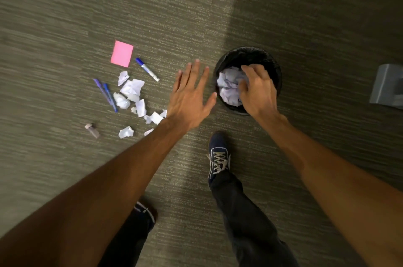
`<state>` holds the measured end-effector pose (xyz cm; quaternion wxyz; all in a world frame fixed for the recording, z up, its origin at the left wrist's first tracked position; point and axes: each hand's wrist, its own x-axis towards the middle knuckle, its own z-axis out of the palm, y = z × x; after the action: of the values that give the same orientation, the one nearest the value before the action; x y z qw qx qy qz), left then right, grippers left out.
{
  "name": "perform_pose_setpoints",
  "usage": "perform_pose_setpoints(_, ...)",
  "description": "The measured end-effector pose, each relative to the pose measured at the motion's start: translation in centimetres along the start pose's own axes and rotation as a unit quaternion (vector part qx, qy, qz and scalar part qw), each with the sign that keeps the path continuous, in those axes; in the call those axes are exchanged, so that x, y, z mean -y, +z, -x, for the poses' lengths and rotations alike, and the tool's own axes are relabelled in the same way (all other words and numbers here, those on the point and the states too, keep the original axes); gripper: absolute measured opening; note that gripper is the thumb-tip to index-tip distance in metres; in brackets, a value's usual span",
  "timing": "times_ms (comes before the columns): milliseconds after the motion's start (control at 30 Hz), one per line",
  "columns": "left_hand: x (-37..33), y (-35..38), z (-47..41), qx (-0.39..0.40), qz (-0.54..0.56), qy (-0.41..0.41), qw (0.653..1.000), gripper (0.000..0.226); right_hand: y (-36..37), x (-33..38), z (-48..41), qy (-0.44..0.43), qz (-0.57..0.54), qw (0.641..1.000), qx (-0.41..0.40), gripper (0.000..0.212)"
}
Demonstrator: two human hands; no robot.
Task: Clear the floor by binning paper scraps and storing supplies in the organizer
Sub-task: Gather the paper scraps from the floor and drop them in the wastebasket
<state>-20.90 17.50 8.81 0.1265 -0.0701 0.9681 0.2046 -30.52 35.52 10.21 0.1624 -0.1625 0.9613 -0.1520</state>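
Observation:
A black bin (271,59) stands on the carpet, with crumpled white paper (229,86) inside it. My right hand (259,90) hangs over the bin's mouth, fingers curled down onto that paper; whether it grips any is hidden. My left hand (189,96) is flat with fingers spread, holding nothing, just left of the bin. Several white paper scraps (130,91) lie on the floor to its left. Among them are a pink sticky note (122,53), a blue-capped marker (147,69), two blue pens (106,94) and a small grey stick (92,130).
A grey organizer (388,85) sits at the right edge, partly cut off by the frame. My right foot in a dark blue shoe (218,157) is planted just in front of the bin. My left foot (146,212) is lower in view. Grey-green carpet lies all around.

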Motion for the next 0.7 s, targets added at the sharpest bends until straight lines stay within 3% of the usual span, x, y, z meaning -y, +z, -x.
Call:
perform_pose_setpoints(167,3.8,-2.3,5.9,-0.006,0.0,-0.082,0.997,0.074,0.0,6.8,2.5,-0.051,-0.043,0.998,0.006,0.041)
perform_pose_setpoints(300,7.3,-2.0,11.0,-0.003,0.012,-0.13,0.991,0.076,2.3,12.2,4.4,-0.083,-0.036,0.993,0.077,0.046)
perform_pose_setpoints(467,12.3,1.2,16.6,0.003,0.021,-0.181,0.983,0.085,7.9,16.6,6.1,-0.098,-0.046,0.978,0.18,0.071)
perform_pose_setpoints(700,19.1,8.8,19.8,0.059,0.059,-0.253,0.964,0.106,19.3,17.1,7.0,-0.148,0.063,0.953,0.255,0.12)
